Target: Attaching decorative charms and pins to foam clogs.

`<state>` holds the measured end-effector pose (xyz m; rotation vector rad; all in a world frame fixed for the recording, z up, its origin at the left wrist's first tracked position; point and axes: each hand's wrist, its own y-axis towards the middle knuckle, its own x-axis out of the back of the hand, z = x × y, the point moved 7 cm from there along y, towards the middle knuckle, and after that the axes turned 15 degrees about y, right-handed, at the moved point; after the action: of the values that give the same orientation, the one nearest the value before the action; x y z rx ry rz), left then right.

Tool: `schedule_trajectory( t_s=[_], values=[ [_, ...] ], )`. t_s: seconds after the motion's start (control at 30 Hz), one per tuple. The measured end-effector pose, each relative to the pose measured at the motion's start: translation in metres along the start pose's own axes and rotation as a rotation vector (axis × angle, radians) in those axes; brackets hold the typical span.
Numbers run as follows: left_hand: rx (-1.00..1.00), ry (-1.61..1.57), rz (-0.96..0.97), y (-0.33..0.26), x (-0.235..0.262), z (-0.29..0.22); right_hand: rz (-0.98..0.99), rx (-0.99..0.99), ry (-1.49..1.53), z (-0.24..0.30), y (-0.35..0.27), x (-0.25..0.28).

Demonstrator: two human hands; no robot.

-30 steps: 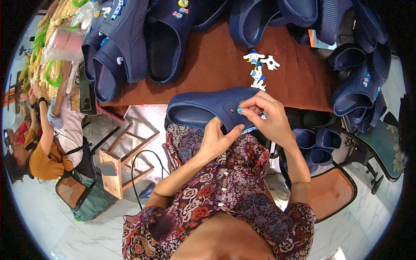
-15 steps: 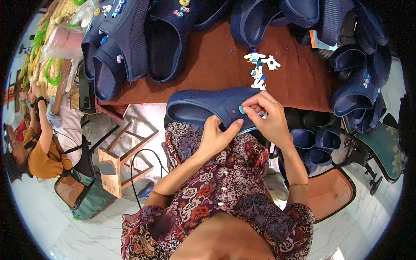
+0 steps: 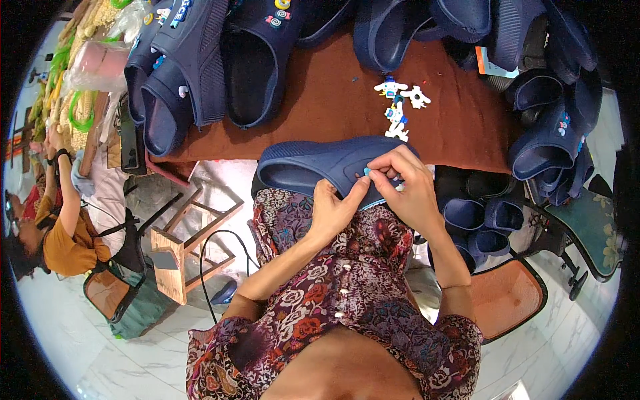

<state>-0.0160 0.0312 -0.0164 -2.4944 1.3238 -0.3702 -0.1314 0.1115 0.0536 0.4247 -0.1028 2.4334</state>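
Note:
A dark blue clog (image 3: 325, 155) lies sideways across my lap against the table edge, its toe to the right. My left hand (image 3: 338, 208) grips the clog from the near side, with the thumb by the vamp and the other fingers partly hidden at the opening. Thumb and forefinger of my right hand (image 3: 408, 185) pinch a small light-blue shoe charm (image 3: 367, 171) against the top of the clog. Several white-and-blue character charms (image 3: 396, 115) lie on the brown cloth just beyond the clog.
A brown cloth (image 3: 320, 100) covers the table. Decorated clogs (image 3: 257, 73) line its far left, and more clogs (image 3: 543, 147) are piled at the right. A wooden stool (image 3: 175, 267) and an orange-seated chair (image 3: 510, 297) flank me. Another person (image 3: 73, 243) works at the far left.
My right hand has shifted slightly left with the blue charm, closer to my left thumb. The clog has tilted a little and moved slightly right.

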Motion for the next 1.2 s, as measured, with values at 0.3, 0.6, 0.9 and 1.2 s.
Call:
schedule_trajectory(
  t_s=[0.3,0.6,0.9,1.2],
  values=[
    [-0.002,-0.008,0.006,0.001,0.002,0.002,-0.053,0.174,-0.076,0.005,-0.011,0.0],
    [0.113,-0.167,0.067,0.003,-0.003,0.003,0.054,0.174,-0.154,0.001,-0.014,0.003],
    [0.129,-0.201,0.043,0.004,-0.002,0.008,0.059,0.146,-0.165,0.008,-0.01,0.008],
    [0.162,-0.275,0.016,0.0,-0.008,0.018,0.147,0.187,-0.278,0.005,-0.009,0.0]
  ],
)
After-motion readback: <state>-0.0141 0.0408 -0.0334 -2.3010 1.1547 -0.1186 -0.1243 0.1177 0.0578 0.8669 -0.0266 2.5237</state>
